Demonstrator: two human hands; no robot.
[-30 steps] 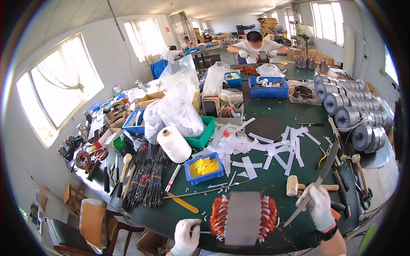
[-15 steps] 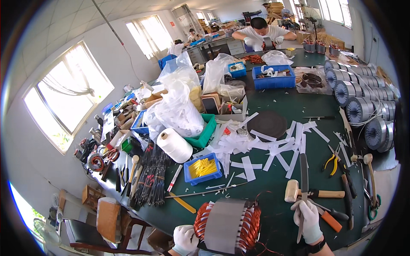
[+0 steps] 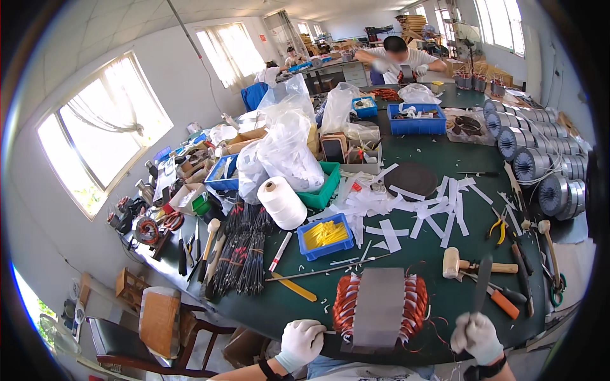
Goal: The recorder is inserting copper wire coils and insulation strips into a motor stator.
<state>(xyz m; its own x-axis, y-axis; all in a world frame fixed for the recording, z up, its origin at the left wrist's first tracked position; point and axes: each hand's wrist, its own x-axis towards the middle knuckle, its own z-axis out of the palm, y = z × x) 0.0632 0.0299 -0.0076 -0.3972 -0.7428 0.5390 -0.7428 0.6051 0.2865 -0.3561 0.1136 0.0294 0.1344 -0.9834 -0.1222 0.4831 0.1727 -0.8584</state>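
Observation:
A motor stator (image 3: 378, 308) with a grey core and red-brown copper coils rests at the table's near edge in front of me. My left hand (image 3: 302, 344), in a white glove, is to its left, close to the edge and apart from the coils. Its fingers are curled; what lies under them is hidden. On the stator's right, my gloved right hand (image 3: 476, 340) grips a long, flat metal blade (image 3: 484, 282) that points up and away from me. That hand is slightly blurred. Thin loose wires (image 3: 438, 330) trail between the stator and this hand.
A wooden mallet (image 3: 452, 263), orange-handled tool (image 3: 505, 305) and yellow pliers (image 3: 499, 227) lie at right. White paper strips (image 3: 394, 235) are scattered beyond the stator. A blue bin of yellow pieces (image 3: 308, 254), a thread cone (image 3: 281, 202) and dark sleeved leads (image 3: 241, 260) stand left. Another person works across the table.
The view has shifted, and the stator sits more squarely in front of me. My left hand has come away from its coils. The blade in my right hand has swung and tilted to the right.

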